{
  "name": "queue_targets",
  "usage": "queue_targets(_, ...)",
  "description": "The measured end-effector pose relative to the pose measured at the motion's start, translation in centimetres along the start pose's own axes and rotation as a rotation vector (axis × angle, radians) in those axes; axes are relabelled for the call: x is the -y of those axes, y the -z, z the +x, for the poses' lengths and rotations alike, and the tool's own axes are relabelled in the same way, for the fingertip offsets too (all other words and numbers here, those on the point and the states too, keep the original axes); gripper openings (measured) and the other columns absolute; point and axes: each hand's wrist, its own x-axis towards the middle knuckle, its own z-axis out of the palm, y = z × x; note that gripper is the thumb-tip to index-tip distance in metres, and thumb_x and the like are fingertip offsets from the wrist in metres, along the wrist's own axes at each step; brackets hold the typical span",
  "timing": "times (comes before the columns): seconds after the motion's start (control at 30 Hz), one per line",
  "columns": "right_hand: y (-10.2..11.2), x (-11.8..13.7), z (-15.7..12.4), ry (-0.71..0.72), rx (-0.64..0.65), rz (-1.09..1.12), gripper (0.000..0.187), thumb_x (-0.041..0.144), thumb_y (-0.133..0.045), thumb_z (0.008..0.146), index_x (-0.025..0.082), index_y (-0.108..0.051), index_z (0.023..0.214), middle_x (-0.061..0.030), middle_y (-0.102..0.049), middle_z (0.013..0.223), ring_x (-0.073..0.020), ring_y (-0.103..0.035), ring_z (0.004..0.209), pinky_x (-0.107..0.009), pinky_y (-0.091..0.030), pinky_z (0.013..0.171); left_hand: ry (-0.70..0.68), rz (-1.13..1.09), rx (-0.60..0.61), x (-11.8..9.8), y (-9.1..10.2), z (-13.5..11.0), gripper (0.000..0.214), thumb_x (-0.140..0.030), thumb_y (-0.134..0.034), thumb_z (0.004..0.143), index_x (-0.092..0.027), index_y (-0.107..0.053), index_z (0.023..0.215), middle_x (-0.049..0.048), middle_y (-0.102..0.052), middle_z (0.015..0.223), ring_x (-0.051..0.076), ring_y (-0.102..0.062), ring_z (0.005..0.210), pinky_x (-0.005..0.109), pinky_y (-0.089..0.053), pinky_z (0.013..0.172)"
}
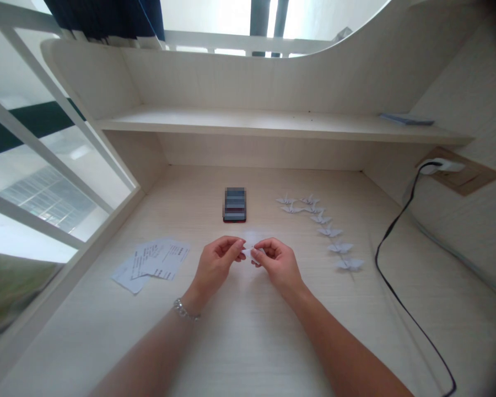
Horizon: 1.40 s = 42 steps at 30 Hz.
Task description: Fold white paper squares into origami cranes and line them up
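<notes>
Between my two hands is a small piece of folded white paper (248,253), mostly covered by the fingers. My left hand (220,258) pinches its left side between thumb and forefinger. On the other side, my right hand (278,261) grips the paper with thumb and curled fingers. Both hands are just above the desk, near its middle. To the right, several small white paper cranes (329,231) lie in a curved row. Flat sheets of printed paper (159,258) overlap one another at the left.
A phone (235,205) lies behind my hands on the pale desk (248,342). A black cable (380,264) runs from the wall socket (458,170) down the desk's right side. Above the back spans a shelf (273,121) with a thin bluish item (407,119). White bars (37,146) stand left.
</notes>
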Motion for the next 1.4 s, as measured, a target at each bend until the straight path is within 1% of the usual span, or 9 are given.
queue_targets(0.17, -0.1, 0.0, -0.1, -0.001, 0.006, -0.01, 0.02, 0.033, -0.069, 0.066, 0.017, -0.061, 0.075, 0.0006, -0.061, 0.058, -0.0131, -0.058, 0.053, -0.026, -0.046, 0.052, -0.01, -0.029, 0.012, 0.3, -0.3, -0.1, 0.027, -0.03, -0.067, 0.068, -0.013, -0.063, 0.088, 0.0058, -0.067, 0.077, 0.015, -0.062, 0.068, 0.027, -0.05, 0.065)
queue_targets(0.37, -0.1, -0.2, 0.0, -0.038, 0.04, 0.035, 0.019, 0.033, -0.067, 0.067, 0.017, -0.062, 0.075, 0.0005, -0.061, 0.059, -0.0127, -0.057, 0.055, -0.025, -0.047, 0.052, 0.069, -0.103, 0.006, 0.6, -0.1, 0.2, 0.026, -0.023, -0.067, 0.066, -0.013, -0.06, 0.089, 0.0021, -0.065, 0.064, 0.014, -0.061, 0.059, 0.027, -0.049, 0.059)
queue_targets(0.53, 0.3, -0.3, 0.1, -0.131, 0.112, 0.038, 0.023, 0.035, -0.065, 0.069, 0.016, -0.061, 0.083, 0.0, -0.062, 0.063, -0.0135, -0.059, 0.057, -0.027, -0.05, 0.054, -0.026, 0.011, -0.015, 0.7, 0.2, 0.1, 0.023, -0.022, -0.063, 0.07, -0.014, -0.058, 0.091, 0.0025, -0.064, 0.07, 0.013, -0.061, 0.063, 0.025, -0.049, 0.061)
queue_targets(0.6, 0.5, -0.4, 0.2, -0.151, 0.12, -0.011, 0.022, 0.034, -0.065, 0.068, 0.016, -0.061, 0.08, -0.0001, -0.061, 0.063, -0.0134, -0.059, 0.055, -0.026, -0.048, 0.052, -0.063, 0.061, -0.024, 0.7, 0.1, -0.1, 0.021, -0.023, -0.061, 0.071, -0.015, -0.059, 0.091, 0.0032, -0.064, 0.073, 0.013, -0.061, 0.066, 0.026, -0.049, 0.063)
queue_targets(0.77, 0.7, -0.3, 0.2, -0.095, 0.119, -0.122, 0.016, 0.031, -0.064, 0.069, 0.015, -0.062, 0.071, -0.0012, -0.062, 0.064, -0.0129, -0.057, 0.057, -0.026, -0.046, 0.056, -0.096, 0.148, -0.02, 0.8, -0.3, -0.3, 0.019, -0.025, -0.062, 0.071, -0.016, -0.062, 0.087, 0.005, -0.065, 0.081, 0.015, -0.061, 0.073, 0.025, -0.048, 0.067)
queue_targets(0.87, 0.8, -0.1, 0.2, -0.082, 0.144, -0.153, 0.015, 0.03, -0.063, 0.069, 0.015, -0.063, 0.068, -0.0011, -0.061, 0.061, -0.0124, -0.054, 0.056, -0.026, -0.044, 0.055, -0.103, 0.149, -0.022, 0.9, -0.4, -0.3, 0.016, -0.024, -0.063, 0.07, -0.016, -0.062, 0.083, 0.0043, -0.064, 0.079, 0.013, -0.059, 0.069, 0.023, -0.047, 0.063)
queue_targets(1.1, 0.8, -0.1, 0.1, -0.085, 0.21, -0.172, 0.012, 0.027, -0.059, 0.072, 0.015, -0.06, 0.072, 0.0003, -0.057, 0.065, -0.011, -0.05, 0.059, -0.023, -0.04, 0.053, -0.097, 0.129, -0.032, 1.3, -0.4, -0.3, 0.014, -0.02, -0.065, 0.068, -0.015, -0.06, 0.081, 0.0042, -0.063, 0.078, 0.013, -0.058, 0.07, 0.024, -0.047, 0.065)
queue_targets(1.23, 0.8, 0.0, 0.0, -0.027, 0.171, -0.241, 0.011, 0.026, -0.06, 0.072, 0.015, -0.06, 0.068, 0.0006, -0.057, 0.064, -0.011, -0.049, 0.06, -0.022, -0.039, 0.054, -0.077, 0.068, -0.008, 1.2, -0.5, -0.4, 0.016, -0.02, -0.066, 0.068, -0.014, -0.058, 0.08, 0.004, -0.062, 0.078, 0.013, -0.059, 0.07, 0.024, -0.048, 0.065)
queue_targets(1.4, 0.9, 0.0, 0.0, -0.071, 0.151, -0.191, 0.018, 0.033, -0.059, 0.073, 0.015, -0.061, 0.071, -0.0001, -0.058, 0.063, -0.0119, -0.051, 0.058, -0.024, -0.043, 0.054, -0.065, 0.005, -0.041, 1.1, -0.5, -0.3, 0.019, -0.019, -0.067, 0.067, -0.014, -0.056, 0.082, 0.003, -0.06, 0.078, 0.012, -0.058, 0.07, 0.022, -0.048, 0.063)
